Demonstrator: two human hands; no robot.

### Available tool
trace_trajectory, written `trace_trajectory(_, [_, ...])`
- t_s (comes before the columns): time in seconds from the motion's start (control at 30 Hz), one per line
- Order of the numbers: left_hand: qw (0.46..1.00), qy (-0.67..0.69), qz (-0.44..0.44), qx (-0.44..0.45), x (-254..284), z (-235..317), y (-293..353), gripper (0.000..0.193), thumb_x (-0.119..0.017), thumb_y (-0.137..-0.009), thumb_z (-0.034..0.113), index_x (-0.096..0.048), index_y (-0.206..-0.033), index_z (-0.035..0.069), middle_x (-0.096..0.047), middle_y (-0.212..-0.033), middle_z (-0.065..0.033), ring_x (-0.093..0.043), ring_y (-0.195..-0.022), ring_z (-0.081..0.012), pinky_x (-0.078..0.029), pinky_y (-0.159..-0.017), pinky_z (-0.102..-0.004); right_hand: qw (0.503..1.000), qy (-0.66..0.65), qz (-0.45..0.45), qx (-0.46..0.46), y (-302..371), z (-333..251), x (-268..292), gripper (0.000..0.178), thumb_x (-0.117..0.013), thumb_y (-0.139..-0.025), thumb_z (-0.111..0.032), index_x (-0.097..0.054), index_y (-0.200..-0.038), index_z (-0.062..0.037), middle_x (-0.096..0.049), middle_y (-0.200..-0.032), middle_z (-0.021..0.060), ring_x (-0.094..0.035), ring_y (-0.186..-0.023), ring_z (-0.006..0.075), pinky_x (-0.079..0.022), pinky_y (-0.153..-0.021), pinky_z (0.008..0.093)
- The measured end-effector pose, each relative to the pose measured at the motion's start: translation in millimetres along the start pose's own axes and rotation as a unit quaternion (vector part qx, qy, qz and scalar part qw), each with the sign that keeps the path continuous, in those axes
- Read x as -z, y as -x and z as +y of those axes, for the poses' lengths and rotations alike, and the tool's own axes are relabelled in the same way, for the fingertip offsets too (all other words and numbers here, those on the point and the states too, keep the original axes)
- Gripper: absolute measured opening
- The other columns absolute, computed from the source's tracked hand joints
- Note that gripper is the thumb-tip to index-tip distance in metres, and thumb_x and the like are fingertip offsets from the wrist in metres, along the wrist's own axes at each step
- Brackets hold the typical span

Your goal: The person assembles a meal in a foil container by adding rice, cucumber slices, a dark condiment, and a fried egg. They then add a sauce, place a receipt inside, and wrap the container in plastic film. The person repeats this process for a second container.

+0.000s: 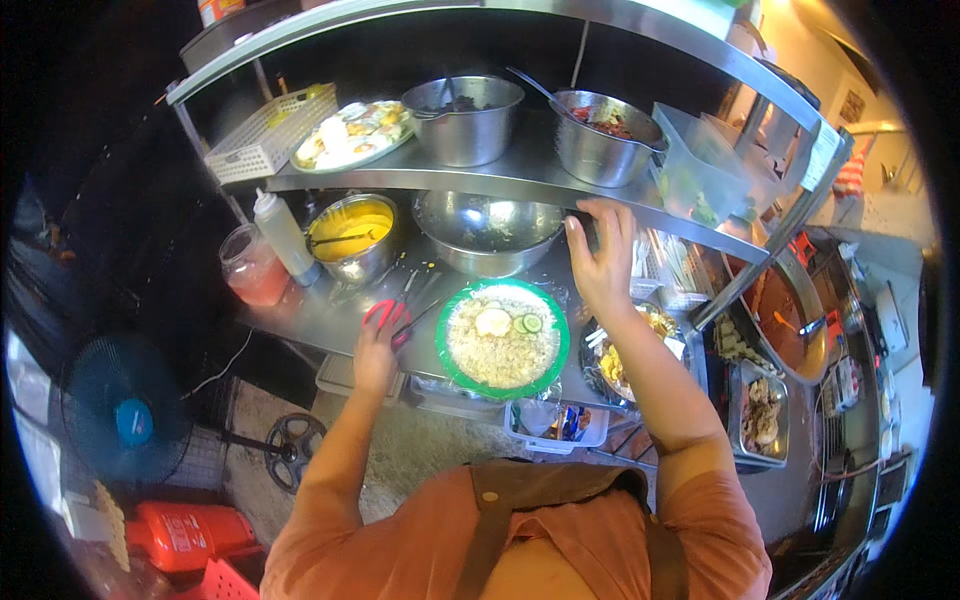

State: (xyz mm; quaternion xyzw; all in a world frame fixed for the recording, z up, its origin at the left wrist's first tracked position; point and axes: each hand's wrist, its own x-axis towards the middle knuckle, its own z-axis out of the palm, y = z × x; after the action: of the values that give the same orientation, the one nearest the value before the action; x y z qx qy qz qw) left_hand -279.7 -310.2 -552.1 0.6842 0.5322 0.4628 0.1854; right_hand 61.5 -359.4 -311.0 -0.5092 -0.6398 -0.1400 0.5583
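My left hand (375, 345) is closed around red-handled scissors (386, 314) at the counter, blades pointing away from me; a long thin metal utensil lies beside them. Raised at the shelf's front edge, my right hand (604, 255) has its fingers apart and holds nothing I can see. Between my arms sits a green-rimmed plate (455, 371) of rice (497, 350), topped with an egg (493, 321) and cucumber slices (530, 323). A clear plastic sheet seems to lie over the plate. Behind it stands a steel bowl (490, 262), mostly bare inside.
A yellow sauce pot (360, 265), squeeze bottle (283, 235) and pink-filled jar (252, 268) stand left. The shelf (500, 178) above bears two steel pots (465, 138), fried eggs (360, 135) and a plastic bin (695, 160). A stew pan (785, 310) is right.
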Motion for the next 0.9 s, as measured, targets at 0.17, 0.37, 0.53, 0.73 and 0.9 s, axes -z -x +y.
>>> trace_trajectory(0.17, [0.936, -0.324, -0.09, -0.102, -13.2, 1.8, -37.7, 0.047, -0.065, -0.075, 0.018, -0.056, -0.12, 0.008, -0.052, -0.116, -0.0135, -0.051, -0.109, -0.0322, -0.041, -0.092, -0.0445, 0.966, -0.215, -0.049, -0.132, -48.4, -9.6, -52.3, 0.027, -0.063, -0.085, -0.026, -0.058, -0.093, 0.0001, -0.056, -0.093, 0.0152, -0.052, -0.096, 0.0308, -0.041, -0.084, 0.0395])
trace_trajectory(0.37, [0.932, -0.316, 0.043, -0.169, 41.3, 88.3, -72.9, 0.037, -0.063, -0.079, 0.016, -0.06, -0.115, 0.006, -0.057, -0.108, -0.0137, -0.054, -0.101, -0.0309, -0.043, -0.087, -0.0423, 0.881, -0.228, -0.049, -0.412, -126.9, -22.8, -118.9, 0.048, -0.07, -0.08, -0.035, -0.054, -0.103, 0.004, -0.052, -0.113, 0.0172, -0.054, -0.097, 0.0237, -0.044, -0.082, 0.0352])
trace_trajectory(0.53, [0.924, -0.141, 0.134, -0.33, 97.7, 165.9, -155.7, 0.02, -0.063, -0.079, 0.005, -0.065, -0.099, 0.003, -0.06, -0.091, -0.0148, -0.058, -0.089, -0.0329, -0.047, -0.079, -0.0394, 0.794, -0.295, 0.108, -0.521, -152.7, -53.8, -144.6, 0.043, -0.065, -0.074, -0.011, -0.047, -0.11, 0.0045, -0.043, -0.125, 0.0234, -0.051, -0.105, 0.0301, -0.043, -0.088, 0.0417])
trace_trajectory(0.73, [0.854, -0.093, 0.061, -0.507, 124.2, 246.6, -256.5, 0.019, -0.062, -0.079, 0.007, -0.068, -0.097, 0.008, -0.061, -0.094, -0.0098, -0.057, -0.096, -0.0278, -0.047, -0.08, -0.0358, 0.75, -0.444, 0.265, -0.412, -138.4, -43.5, -148.3, 0.018, -0.043, -0.067, 0.011, -0.036, -0.073, -0.0054, -0.043, -0.066, 0.0049, -0.039, -0.055, 0.0149, -0.032, -0.05, 0.0316])
trace_trajectory(0.9, [0.722, -0.298, -0.105, -0.616, 123.4, 257.5, -259.9, 0.026, -0.059, -0.077, 0.014, -0.071, -0.1, 0.017, -0.062, -0.091, -0.0038, -0.053, -0.101, -0.0204, -0.037, -0.087, -0.038, 0.779, -0.449, 0.223, -0.377, -62.0, -97.3, -95.9, 0.023, -0.045, -0.061, 0.014, -0.039, -0.07, -0.0069, -0.042, -0.064, 0.0029, -0.034, -0.053, 0.0116, -0.025, -0.046, 0.0279])
